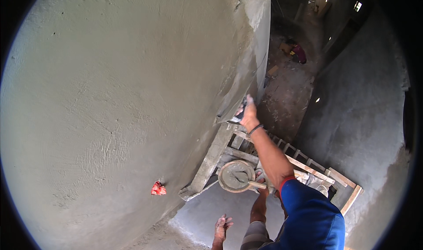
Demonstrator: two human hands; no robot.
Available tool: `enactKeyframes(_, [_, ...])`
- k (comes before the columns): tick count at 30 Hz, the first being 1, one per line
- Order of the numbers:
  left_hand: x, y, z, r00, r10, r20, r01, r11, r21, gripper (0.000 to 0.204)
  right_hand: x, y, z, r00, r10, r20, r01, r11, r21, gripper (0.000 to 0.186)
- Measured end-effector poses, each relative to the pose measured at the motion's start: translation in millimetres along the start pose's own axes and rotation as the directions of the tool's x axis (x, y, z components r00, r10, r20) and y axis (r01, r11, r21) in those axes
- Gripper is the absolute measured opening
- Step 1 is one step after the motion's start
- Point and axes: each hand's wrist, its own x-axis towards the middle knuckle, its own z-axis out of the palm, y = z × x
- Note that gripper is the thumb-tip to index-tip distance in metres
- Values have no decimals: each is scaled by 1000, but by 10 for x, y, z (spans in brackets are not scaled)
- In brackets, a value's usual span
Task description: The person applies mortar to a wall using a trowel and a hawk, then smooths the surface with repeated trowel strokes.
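Observation:
My right hand (249,113) reaches up to the wall's outer corner, fingers wrapped round the dark handle of a plastering trowel (230,117). The trowel's blade lies against the wet grey plaster at the edge, and my hand partly hides it. Low in the view, my left hand (222,227) hangs beside the plastered wall (132,82), holding nothing, its grey-smeared fingers loosely curled and apart. Between the hands, a round pan (221,178) of wet mortar rests on the scaffold. A small trowel (257,184) lies in it, handle over the rim.
My bare feet (261,179) are on the wooden scaffold (213,157) beside the pan. Its ladder-like frame (317,168) extends right. A crumpled red piece (158,188) sticks out of the wall. Far below is a debris-strewn floor (286,95); another wall (357,104) rises right.

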Motion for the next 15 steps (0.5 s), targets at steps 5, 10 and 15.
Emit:
enactKeyframes(5, [-128,-203,-256,997,-52,-50,53,999,12,78,77,488,314,998,57,16,-57,998,-20,39])
enactKeyframes(10, [-234,-366,-404,994,-100,-44,99,995,-12,77,13,78,702,991,-5,136,8,1000,-22,38])
enactKeyframes(15, [-226,-338,-363,994,-103,-31,102,994,-39,78,-587,-234,1639,971,-206,120,228,949,-219,39])
